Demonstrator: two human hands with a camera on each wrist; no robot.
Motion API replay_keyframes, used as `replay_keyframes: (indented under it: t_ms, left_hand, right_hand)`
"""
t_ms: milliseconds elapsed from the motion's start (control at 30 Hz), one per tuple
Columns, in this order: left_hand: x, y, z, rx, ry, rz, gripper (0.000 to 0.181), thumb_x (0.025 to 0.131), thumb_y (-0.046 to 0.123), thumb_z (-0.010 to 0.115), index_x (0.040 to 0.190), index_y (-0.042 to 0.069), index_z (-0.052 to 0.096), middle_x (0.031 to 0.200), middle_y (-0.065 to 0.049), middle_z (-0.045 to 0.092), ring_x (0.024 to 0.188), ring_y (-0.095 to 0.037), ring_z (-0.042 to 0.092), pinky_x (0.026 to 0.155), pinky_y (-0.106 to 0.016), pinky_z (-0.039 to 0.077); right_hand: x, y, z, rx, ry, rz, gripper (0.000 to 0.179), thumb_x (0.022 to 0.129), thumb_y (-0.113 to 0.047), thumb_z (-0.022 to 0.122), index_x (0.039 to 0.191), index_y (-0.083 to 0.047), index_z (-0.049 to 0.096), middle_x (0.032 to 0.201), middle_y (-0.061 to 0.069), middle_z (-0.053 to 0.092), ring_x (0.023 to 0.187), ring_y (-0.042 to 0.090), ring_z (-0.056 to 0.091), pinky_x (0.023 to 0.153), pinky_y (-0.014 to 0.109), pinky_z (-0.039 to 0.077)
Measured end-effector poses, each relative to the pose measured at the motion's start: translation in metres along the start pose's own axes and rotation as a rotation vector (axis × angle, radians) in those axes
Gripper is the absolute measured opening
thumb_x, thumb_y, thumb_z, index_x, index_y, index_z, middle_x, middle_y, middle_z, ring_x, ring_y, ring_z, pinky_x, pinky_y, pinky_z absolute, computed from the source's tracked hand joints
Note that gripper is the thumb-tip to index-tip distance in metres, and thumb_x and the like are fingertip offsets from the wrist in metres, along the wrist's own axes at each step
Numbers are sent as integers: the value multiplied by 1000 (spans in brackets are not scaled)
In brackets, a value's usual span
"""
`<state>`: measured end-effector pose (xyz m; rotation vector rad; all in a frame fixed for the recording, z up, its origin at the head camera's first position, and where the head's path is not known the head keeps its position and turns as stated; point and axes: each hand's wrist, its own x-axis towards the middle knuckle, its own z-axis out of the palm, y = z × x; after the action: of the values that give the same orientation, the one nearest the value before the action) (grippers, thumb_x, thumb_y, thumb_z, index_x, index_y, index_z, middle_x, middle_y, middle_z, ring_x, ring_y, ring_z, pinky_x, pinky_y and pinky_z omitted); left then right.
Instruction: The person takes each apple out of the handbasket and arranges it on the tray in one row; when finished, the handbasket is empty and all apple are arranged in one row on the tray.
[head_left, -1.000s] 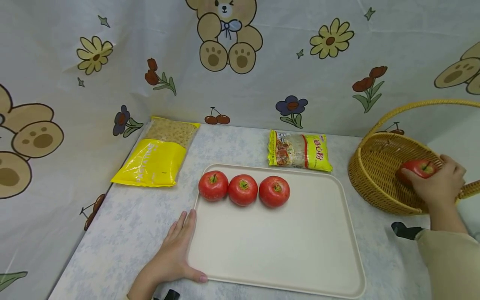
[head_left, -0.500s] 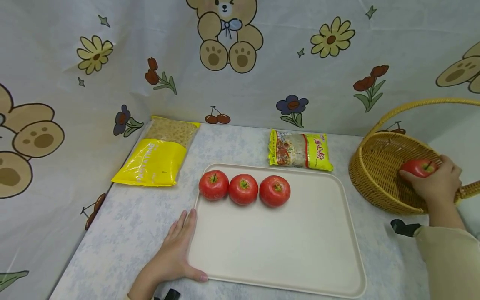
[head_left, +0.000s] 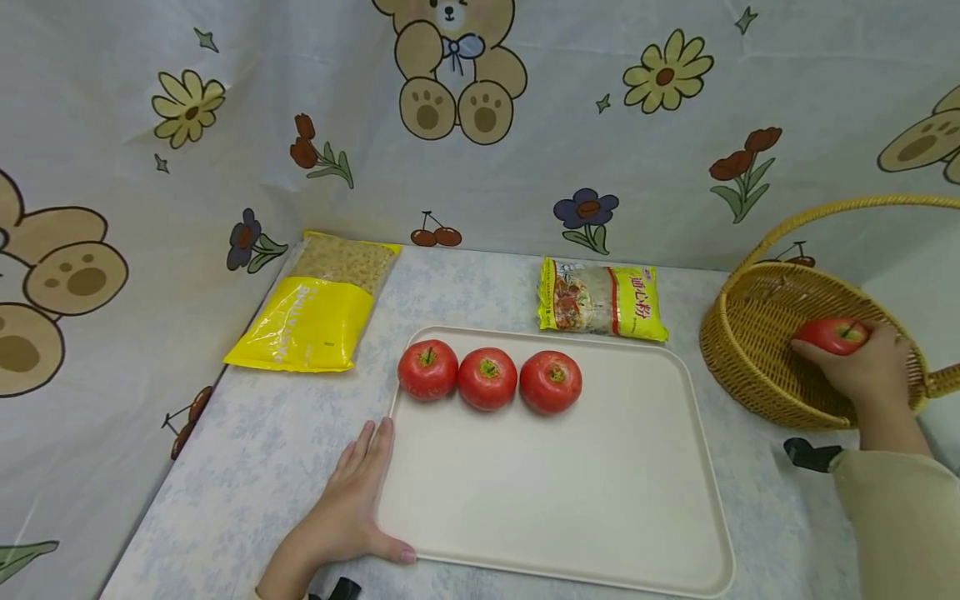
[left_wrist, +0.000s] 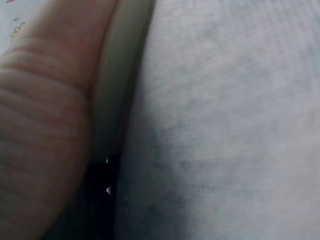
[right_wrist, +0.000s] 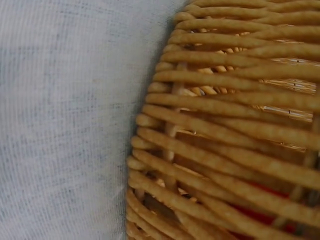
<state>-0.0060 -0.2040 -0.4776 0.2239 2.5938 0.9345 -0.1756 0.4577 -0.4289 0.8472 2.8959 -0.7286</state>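
Note:
My right hand (head_left: 873,367) reaches into a woven basket (head_left: 750,396) at the right and grips a red apple (head_left: 831,335), thumb on its near left side. In the right wrist view the basket's wall (right_wrist: 240,105) fills the right half, and a bit of red shows through the weave. Three red apples (head_left: 487,379) stand in a row along the far left edge of a cream tray (head_left: 555,492). Against the tray's left edge rests my left hand (head_left: 348,508), fingers straight and thumb at the near corner. The left wrist view shows this hand (left_wrist: 45,115) close beside the tray's edge (left_wrist: 122,65).
A yellow bag of pasta (head_left: 318,312) lies beyond the tray at the left. A smaller yellow packet (head_left: 600,300) lies behind the tray. The basket's tall handle (head_left: 847,206) arches over it. A patterned cloth (head_left: 465,192) hangs at the back.
My right hand has shifted slightly left within the basket, and the apple in it has moved a little left too. My left hand and the apples on the tray have stayed put.

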Motion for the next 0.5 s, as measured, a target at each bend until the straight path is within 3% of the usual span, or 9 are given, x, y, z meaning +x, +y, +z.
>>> replay_keyframes:
  t_ms: [100,200,400,500]
  left_hand:
    - [0,0,0,-4,-1,1,164,37,74,88,160,19,-5,169,-5,-2,155,-30,-8,123,-37,-15]
    - [1,0,-1,-7,2,7,164,37,74,88,160,19,-6,169,-4,-3,155,-30,-9,123,-38,-15]
    - [-1,-1,1,-16,34,46,162,39,75,87,161,17,-3,169,-8,1,155,-33,-6,119,-25,-19]
    - [-1,-1,1,-18,43,57,162,39,75,87,161,16,-2,169,-11,2,155,-35,-5,120,-25,-19]
  right_hand:
    - [0,1,1,64,-6,-50,111,86,-56,65,153,9,4,151,43,17,132,59,27,104,72,33]
    - [0,1,1,58,15,-111,109,86,-53,67,153,9,6,150,42,21,131,59,29,104,73,32]
    - [-5,-9,-1,37,32,-184,111,85,-57,68,156,4,7,155,38,18,134,60,27,103,75,30]
    - [-18,-21,-1,51,61,-220,109,85,-58,67,158,-1,10,157,34,21,134,58,28,101,76,32]
